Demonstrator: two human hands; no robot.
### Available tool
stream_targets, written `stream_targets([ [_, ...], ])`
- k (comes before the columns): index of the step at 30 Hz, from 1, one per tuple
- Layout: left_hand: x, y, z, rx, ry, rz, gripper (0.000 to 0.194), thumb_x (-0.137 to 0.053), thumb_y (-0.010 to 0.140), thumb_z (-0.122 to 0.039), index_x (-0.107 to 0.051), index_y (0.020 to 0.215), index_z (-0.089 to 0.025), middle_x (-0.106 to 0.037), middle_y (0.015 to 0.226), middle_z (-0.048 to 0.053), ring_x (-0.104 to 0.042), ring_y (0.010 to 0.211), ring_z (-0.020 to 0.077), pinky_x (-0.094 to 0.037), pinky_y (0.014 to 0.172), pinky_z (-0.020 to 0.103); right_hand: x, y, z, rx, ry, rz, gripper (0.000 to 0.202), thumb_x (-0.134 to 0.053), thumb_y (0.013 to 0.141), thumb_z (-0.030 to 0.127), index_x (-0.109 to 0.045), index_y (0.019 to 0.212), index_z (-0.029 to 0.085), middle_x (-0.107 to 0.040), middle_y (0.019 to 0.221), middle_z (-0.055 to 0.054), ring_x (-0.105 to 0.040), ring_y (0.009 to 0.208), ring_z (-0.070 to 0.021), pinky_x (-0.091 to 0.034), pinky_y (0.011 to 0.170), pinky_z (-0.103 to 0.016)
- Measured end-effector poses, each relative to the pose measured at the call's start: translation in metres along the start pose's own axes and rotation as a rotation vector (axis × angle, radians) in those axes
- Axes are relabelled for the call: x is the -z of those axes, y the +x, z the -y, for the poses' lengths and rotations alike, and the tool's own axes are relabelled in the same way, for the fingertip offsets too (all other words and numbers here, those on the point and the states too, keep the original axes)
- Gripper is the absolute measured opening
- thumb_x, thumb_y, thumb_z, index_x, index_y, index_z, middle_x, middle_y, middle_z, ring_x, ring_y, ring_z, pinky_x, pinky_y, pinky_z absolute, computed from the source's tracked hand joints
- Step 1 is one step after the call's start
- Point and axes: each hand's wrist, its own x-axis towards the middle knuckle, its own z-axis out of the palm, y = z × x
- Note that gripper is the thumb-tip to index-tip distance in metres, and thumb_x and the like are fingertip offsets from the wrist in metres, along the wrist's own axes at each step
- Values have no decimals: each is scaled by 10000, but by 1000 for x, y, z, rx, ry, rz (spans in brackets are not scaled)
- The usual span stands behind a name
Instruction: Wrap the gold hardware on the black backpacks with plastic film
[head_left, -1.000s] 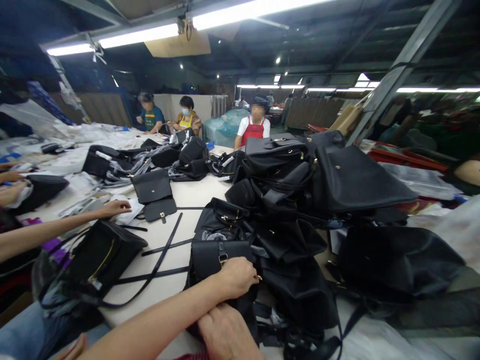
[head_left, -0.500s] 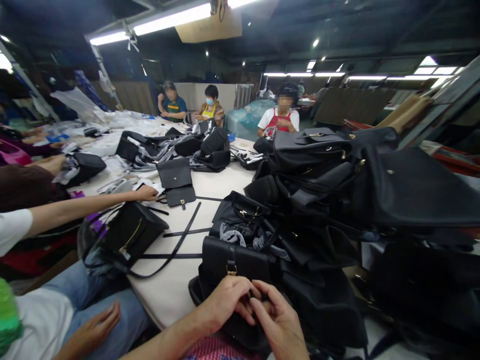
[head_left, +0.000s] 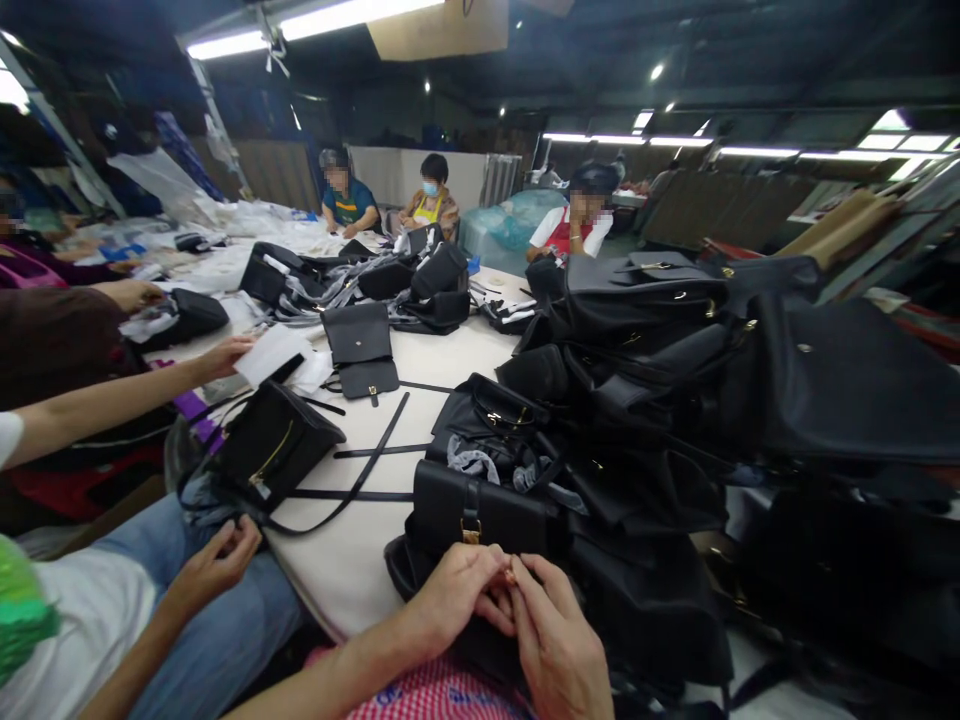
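Note:
My left hand [head_left: 459,596] and my right hand [head_left: 561,630] meet at the fingertips, low in the middle of the view. Both are closed in a pinch. A tiny orange-gold spot shows between the fingertips, too small to name. Just behind them lies a black bag [head_left: 480,508] with a flap, a strap and a gold buckle [head_left: 471,532]. Its lower part is partly hidden by my hands. Red-and-white checked cloth [head_left: 435,690] covers my lap below.
Black bags [head_left: 645,330] are heaped high on the right. On the pale table [head_left: 450,355] lie a flat black bag [head_left: 361,350], loose straps [head_left: 371,465] and another bag pile [head_left: 405,275]. A co-worker's arm [head_left: 127,395] reaches in from the left, by a zipped bag [head_left: 281,445].
My fingertips have drawn closer together, and my right fingers are straighter. The left co-worker's hand has pulled back with white paper. Across the table, a person has raised a hand to the face.

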Motion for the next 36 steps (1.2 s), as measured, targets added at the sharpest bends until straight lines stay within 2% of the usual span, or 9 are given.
stream_targets([
  [4, 2, -1, 1, 5, 11, -88, 447, -548, 820, -522, -596, 954, -99, -637, 744, 54, -624, 602, 139, -537, 564, 261, 5, 6, 10, -208, 248, -8, 254, -489, 927, 351, -659, 782, 232, -672, 806, -40, -665, 741, -165, -537, 692, -231],
  [9, -2, -9, -4, -50, 186, -121, 230, -517, 806, -344, -531, 923, -147, -630, 823, 40, -586, 570, 112, -494, 537, 241, 8, 7, 17, -511, 495, 57, 332, -514, 875, 504, -649, 783, 215, -570, 585, 20, -549, 522, -144, -454, 485, -219],
  [12, -7, -15, -15, -159, 477, -173, 204, -485, 868, -360, -530, 817, -168, -551, 693, -17, -505, 552, 94, -404, 513, 205, 5, 6, 17, -439, 470, 53, 295, -523, 883, 452, -626, 743, 214, -588, 613, 13, -561, 531, -137, -452, 507, -217],
  [15, -10, -15, -24, -197, 748, -214, 263, -671, 766, -355, -490, 689, -181, -455, 578, -66, -407, 539, 85, -295, 500, 207, 2, 6, 17, -228, 421, 7, 205, -509, 898, 331, -627, 777, 217, -650, 729, -16, -633, 668, -148, -485, 627, -210],
  [18, -8, -11, -30, -179, 889, -137, 333, -706, 727, -306, -437, 581, -174, -389, 525, -79, -343, 523, 77, -228, 492, 229, 3, 5, 15, -143, 421, 7, 162, -490, 904, 267, -633, 843, 223, -664, 769, -15, -649, 711, -140, -484, 660, -194],
  [23, -2, -10, -34, -172, 860, 47, 319, -511, 856, -267, -410, 569, -170, -376, 559, -69, -338, 548, 80, -234, 505, 229, 10, 3, 17, -307, 533, 183, 219, -495, 920, 358, -630, 803, 231, -634, 749, -5, -604, 698, -149, -454, 660, -223],
  [29, 5, -8, -33, -74, 740, 170, 215, -417, 863, -214, -474, 660, -179, -475, 595, -56, -414, 547, 85, -326, 550, 202, 7, 1, 13, -641, 911, 387, 400, -461, 891, 573, -551, 736, 215, -389, 493, 75, -350, 478, -105, -292, 480, -234],
  [32, 4, -8, -32, -55, 727, 130, 190, -404, 869, -221, -488, 704, -182, -478, 597, -57, -426, 551, 88, -328, 544, 199, 4, 0, 9, -676, 1019, 415, 429, -475, 865, 618, -533, 740, 212, -369, 488, 85, -294, 465, -94, -240, 459, -234],
  [36, -1, -7, -31, -86, 832, 58, 266, -545, 842, -338, -483, 643, -171, -447, 597, -63, -381, 563, 84, -261, 499, 207, 7, 1, 13, -666, 945, 372, 439, -501, 863, 608, -530, 695, 203, -375, 559, 70, -318, 532, -97, -267, 498, -234],
])
